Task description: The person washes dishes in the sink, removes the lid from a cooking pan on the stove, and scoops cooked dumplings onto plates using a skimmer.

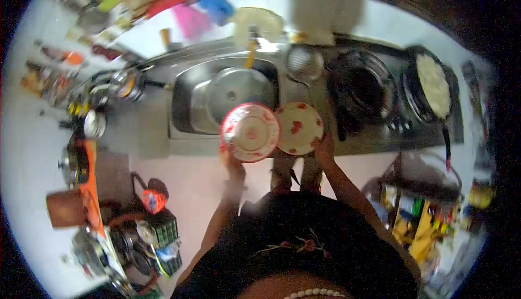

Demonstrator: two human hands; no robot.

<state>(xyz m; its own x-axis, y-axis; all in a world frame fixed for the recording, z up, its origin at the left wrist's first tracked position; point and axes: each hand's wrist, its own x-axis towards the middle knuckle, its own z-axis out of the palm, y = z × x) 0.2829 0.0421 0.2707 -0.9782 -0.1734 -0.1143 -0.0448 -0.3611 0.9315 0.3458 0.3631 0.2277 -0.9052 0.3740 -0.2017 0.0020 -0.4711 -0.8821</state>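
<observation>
My left hand [232,162] grips the lower left rim of a white plate with a red edge [251,133]. In my right hand [324,148] is a cream plate with red motifs [296,128], held by its lower right rim. Both plates are side by side in front of the sink [187,103], their edges touching or slightly overlapping. The red-edged plate covers part of a large round metal lid or pan [242,90] in the basin. Most of the fingers are hidden beneath the plates.
A yellow-tipped faucet [251,54] rises behind the basin. Right of it are a metal strainer [304,63], a black stove burner [364,84] and a frying pan [420,95] with pale food [433,86]. Cookware crowds the left side; a basket of packets [418,223] stands lower right.
</observation>
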